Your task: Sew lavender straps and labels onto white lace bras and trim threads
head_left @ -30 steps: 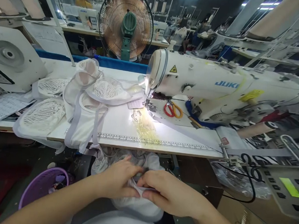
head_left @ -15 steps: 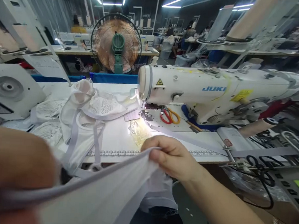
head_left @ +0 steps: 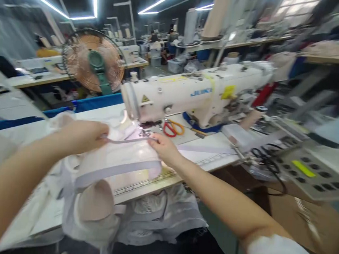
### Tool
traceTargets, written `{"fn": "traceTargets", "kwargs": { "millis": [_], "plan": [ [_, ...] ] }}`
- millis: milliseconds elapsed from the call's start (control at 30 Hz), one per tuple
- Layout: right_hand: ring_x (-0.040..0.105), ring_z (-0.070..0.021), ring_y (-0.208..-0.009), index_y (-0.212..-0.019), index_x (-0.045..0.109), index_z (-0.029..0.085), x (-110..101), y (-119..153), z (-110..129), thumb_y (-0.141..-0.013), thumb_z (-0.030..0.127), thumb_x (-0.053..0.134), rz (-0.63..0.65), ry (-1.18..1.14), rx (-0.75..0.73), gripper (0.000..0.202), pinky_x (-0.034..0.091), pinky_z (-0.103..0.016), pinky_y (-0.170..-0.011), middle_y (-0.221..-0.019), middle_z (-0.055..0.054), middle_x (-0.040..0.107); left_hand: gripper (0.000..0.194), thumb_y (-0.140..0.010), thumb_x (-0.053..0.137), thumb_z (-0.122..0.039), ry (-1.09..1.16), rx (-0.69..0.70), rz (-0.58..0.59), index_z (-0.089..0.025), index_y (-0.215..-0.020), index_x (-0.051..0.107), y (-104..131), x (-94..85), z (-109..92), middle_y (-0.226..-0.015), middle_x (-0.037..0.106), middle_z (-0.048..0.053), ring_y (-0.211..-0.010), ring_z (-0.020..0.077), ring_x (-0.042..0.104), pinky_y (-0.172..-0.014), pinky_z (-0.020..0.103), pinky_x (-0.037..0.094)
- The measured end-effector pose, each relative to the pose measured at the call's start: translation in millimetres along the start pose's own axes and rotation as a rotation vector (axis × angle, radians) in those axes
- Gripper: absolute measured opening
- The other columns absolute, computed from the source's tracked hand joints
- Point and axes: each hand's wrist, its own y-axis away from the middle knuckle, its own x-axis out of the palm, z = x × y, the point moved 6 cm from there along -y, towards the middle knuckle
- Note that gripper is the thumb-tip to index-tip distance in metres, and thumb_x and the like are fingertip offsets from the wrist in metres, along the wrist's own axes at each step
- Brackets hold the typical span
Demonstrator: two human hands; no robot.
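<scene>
My left hand (head_left: 92, 137) and my right hand (head_left: 164, 149) are both closed on the edge of a white bra (head_left: 124, 155) with lavender trim. The edge is stretched straight between them, just in front of the needle area of the white sewing machine (head_left: 171, 98). My right fingers pinch it close to the presser foot. A padded cup (head_left: 96, 201) of the bra hangs over the table's front edge. More white lace pieces (head_left: 152, 214) lie below the edge, over my lap. Motion blurs the scene somewhat.
Scissors with red and orange handles (head_left: 173, 128) lie on the machine bed. A lavender elastic strip (head_left: 206, 149) runs to the right across the table. A large fan (head_left: 94, 63) stands behind the table, a grey control box (head_left: 307, 170) sits at right, and people work farther back.
Both hands have moved forward, carrying the bra edge from near my body to the needle area. My left hand has gone from close to the camera to the machine. The view has turned right.
</scene>
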Motion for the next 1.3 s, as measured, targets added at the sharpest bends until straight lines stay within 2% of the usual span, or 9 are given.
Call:
{"fn": "traceTargets", "kwargs": {
  "millis": [100, 200, 400, 567, 700, 800, 1000, 1133, 1300],
  "plan": [
    [0.034, -0.0098, -0.046, -0.062, 0.046, 0.02, -0.7, -8.1, -26.5, -0.074, 0.031, 0.052, 0.05, 0.001, 0.053, 0.017, 0.026, -0.022, -0.046, -0.049, 0.008, 0.037, 0.02, -0.082, 0.047, -0.032, 0.076, -0.198, 0.124, -0.019, -0.089, 0.061, -23.4, 17.5, 18.5, -0.087, 0.064, 0.003, -0.077, 0.0205, 0.059, -0.062, 0.028, 0.043],
    [0.036, -0.0106, -0.042, -0.061, 0.048, 0.02, -2.1, -14.9, -38.5, -0.073, 0.033, 0.052, 0.065, 0.008, 0.077, 0.018, 0.028, -0.022, -0.044, -0.046, 0.008, 0.038, 0.032, -0.079, 0.05, -0.038, 0.195, -0.244, -0.05, -0.018, -0.101, 0.059, -27.3, 15.7, 25.5, -0.103, 0.06, 0.007, -0.086, 0.0221, 0.059, -0.07, 0.031, 0.046],
    [0.051, -0.0146, -0.06, -0.069, 0.056, 0.019, -15.3, -30.6, -51.5, -0.073, 0.035, 0.05, -0.088, -0.033, 0.076, 0.017, 0.038, -0.024, -0.055, -0.066, 0.001, 0.058, 0.047, -0.083, 0.045, -0.047, 0.306, -0.288, -0.444, -0.016, -0.119, 0.049, 45.8, 5.8, -5.1, -0.109, 0.055, 0.011, -0.098, 0.0245, 0.056, -0.079, 0.037, 0.05],
    [0.05, -0.0138, -0.061, -0.07, 0.054, 0.019, -18.3, -28.4, -65.2, -0.072, 0.036, 0.049, -0.138, -0.078, 0.08, 0.018, 0.039, -0.024, -0.057, -0.065, 0.002, 0.055, 0.066, -0.083, 0.046, -0.054, 0.128, -0.323, -0.397, -0.014, -0.134, 0.03, 112.8, 71.2, -48.9, -0.127, 0.045, 0.019, -0.117, 0.0347, 0.045, -0.091, 0.049, 0.044],
    [0.051, -0.0135, -0.062, -0.071, 0.055, 0.019, -17.2, -25.5, -73.8, -0.071, 0.04, 0.051, -0.137, -0.095, 0.08, 0.021, 0.041, -0.024, -0.058, -0.067, 0.002, 0.056, 0.074, -0.084, 0.041, -0.055, 0.078, -0.583, -0.453, -0.003, -0.135, 0.026, 145.2, 116.1, -41.4, -0.13, 0.038, 0.027, -0.121, 0.0398, 0.039, -0.094, 0.052, 0.04],
    [0.052, -0.0131, -0.062, -0.073, 0.055, 0.02, -16.3, -27.0, -80.3, -0.069, 0.043, 0.053, -0.137, -0.108, 0.081, 0.024, 0.041, -0.024, -0.057, -0.068, 0.002, 0.056, 0.074, -0.082, 0.044, -0.053, 0.16, -0.718, -0.393, 0.0, -0.132, 0.032, 155.2, 135.3, -29.6, -0.122, 0.046, 0.026, -0.116, 0.0383, 0.043, -0.094, 0.05, 0.04],
    [0.051, -0.013, -0.061, -0.071, 0.055, 0.02, -16.5, -27.0, -83.6, -0.069, 0.046, 0.055, -0.143, -0.114, 0.083, 0.026, 0.041, -0.025, -0.057, -0.067, 0.001, 0.056, 0.038, -0.083, 0.043, -0.048, 0.203, -0.705, -0.24, -0.014, -0.092, 0.056, 149.5, 142.2, -26.0, -0.094, 0.057, 0.013, -0.092, 0.0303, 0.053, -0.078, 0.041, 0.045],
    [0.053, -0.0146, -0.066, -0.073, 0.057, 0.02, -16.7, -25.9, -83.3, -0.07, 0.046, 0.056, -0.144, -0.096, 0.093, 0.026, 0.043, -0.027, -0.061, -0.073, 0.0, 0.058, 0.036, -0.086, 0.037, -0.048, 0.201, -0.718, -0.18, -0.021, -0.063, 0.04, 147.7, 143.6, -27.0, -0.068, 0.051, 0.005, -0.069, 0.0235, 0.053, -0.059, 0.033, 0.04],
    [0.052, -0.015, -0.065, -0.072, 0.058, 0.02, -15.6, -23.3, -77.5, -0.072, 0.046, 0.056, -0.127, -0.068, 0.101, 0.027, 0.042, -0.027, -0.06, -0.071, 0.0, 0.056, 0.033, -0.086, 0.031, -0.041, 0.4, -0.766, -0.133, -0.022, -0.059, 0.034, 153.7, 134.8, -32.7, -0.054, 0.046, -0.001, -0.051, 0.0166, 0.05, -0.047, 0.027, 0.036]
  ]
}}
